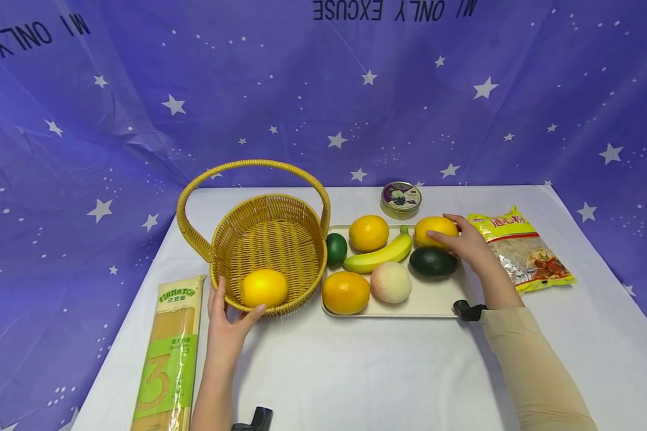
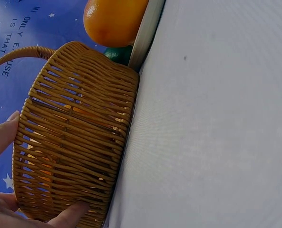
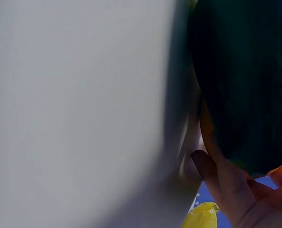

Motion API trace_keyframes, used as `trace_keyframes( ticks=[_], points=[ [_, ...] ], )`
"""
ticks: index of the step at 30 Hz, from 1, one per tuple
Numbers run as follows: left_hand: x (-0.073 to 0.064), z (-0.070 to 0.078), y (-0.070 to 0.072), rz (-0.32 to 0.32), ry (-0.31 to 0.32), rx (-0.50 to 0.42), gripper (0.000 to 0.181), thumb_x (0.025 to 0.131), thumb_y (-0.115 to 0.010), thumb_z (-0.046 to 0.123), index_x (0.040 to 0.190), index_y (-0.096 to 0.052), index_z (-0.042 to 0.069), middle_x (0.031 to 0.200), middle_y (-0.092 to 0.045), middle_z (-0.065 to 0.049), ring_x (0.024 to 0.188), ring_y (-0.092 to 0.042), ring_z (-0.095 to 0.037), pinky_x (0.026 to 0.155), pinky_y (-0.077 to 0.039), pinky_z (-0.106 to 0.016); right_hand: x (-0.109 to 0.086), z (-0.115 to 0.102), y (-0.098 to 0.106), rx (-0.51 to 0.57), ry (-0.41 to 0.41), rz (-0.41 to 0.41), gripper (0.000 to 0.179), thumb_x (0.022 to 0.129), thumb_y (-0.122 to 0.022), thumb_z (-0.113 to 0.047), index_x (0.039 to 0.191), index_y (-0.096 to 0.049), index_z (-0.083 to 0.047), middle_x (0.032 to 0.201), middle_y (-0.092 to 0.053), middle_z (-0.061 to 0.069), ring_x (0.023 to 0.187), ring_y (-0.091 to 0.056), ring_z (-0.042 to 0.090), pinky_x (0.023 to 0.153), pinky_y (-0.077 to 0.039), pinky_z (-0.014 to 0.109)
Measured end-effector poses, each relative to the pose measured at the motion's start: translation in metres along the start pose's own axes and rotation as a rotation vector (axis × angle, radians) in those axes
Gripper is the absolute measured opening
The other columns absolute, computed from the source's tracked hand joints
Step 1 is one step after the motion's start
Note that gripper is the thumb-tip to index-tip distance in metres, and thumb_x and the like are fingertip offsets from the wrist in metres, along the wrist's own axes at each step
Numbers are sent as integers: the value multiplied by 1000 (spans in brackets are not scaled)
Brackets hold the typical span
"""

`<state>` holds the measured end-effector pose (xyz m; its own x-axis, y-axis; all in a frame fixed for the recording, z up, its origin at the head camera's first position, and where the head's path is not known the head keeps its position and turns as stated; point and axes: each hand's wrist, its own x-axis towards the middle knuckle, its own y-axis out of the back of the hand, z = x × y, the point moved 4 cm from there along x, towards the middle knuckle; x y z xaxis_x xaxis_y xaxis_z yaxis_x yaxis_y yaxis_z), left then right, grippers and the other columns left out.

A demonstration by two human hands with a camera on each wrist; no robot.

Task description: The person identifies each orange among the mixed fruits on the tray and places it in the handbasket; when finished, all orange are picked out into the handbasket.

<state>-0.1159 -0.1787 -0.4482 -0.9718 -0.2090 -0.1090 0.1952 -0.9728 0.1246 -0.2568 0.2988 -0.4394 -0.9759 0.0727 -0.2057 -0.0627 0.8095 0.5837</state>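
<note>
My left hand (image 1: 227, 323) grips the near left side of a round wicker basket (image 1: 221, 239) with a tall arched handle. Inside the basket, near its front rim, lies a yellow fruit (image 1: 264, 288). In the left wrist view the thumb touches the basket's rim and the fingers lie on its woven wall (image 2: 74, 123). At the back right of a cream tray (image 1: 426, 307), my right hand (image 1: 466, 242) holds a yellow-orange fruit (image 1: 431, 227), thumb and fingers around it. A dark green avocado (image 1: 433, 263) lies just in front and hides most of that fruit in the right wrist view.
The tray also holds a banana (image 1: 380, 256), a peach (image 1: 390, 282), two orange-yellow fruits (image 1: 346, 293) and a green fruit (image 1: 336, 249). Behind it stands a round tin (image 1: 401, 200). A pasta bag (image 1: 525, 251) lies right, a spaghetti packet (image 1: 167, 359) left.
</note>
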Motion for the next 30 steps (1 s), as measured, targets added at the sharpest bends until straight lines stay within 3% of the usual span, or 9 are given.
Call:
trace_keyframes(
  ticks=[18,25,30],
  points=[
    [1,-4,0,-3,-9,1,103,84,-76,12,157,-5,25,159,11,5,145,-6,-25,110,-31,-46,-8,-3,3,65,-5,45,92,83,-70,-54,151,-29,-7,142,-31,31,100,-50,34,66,-54,21],
    [0,-2,0,4,-24,-1,103,82,-77,9,157,-7,21,159,10,2,145,-7,-26,110,-30,-47,-17,-17,11,103,66,75,86,85,-71,-46,151,-30,-7,146,-30,31,93,-57,31,68,-57,28],
    [0,-3,1,7,-25,5,103,82,-77,8,157,-7,20,159,9,1,144,-7,-25,110,-30,-47,-25,-34,12,110,100,85,86,85,-70,-48,151,-31,-10,144,-35,26,102,-53,33,67,-56,24]
  ],
)
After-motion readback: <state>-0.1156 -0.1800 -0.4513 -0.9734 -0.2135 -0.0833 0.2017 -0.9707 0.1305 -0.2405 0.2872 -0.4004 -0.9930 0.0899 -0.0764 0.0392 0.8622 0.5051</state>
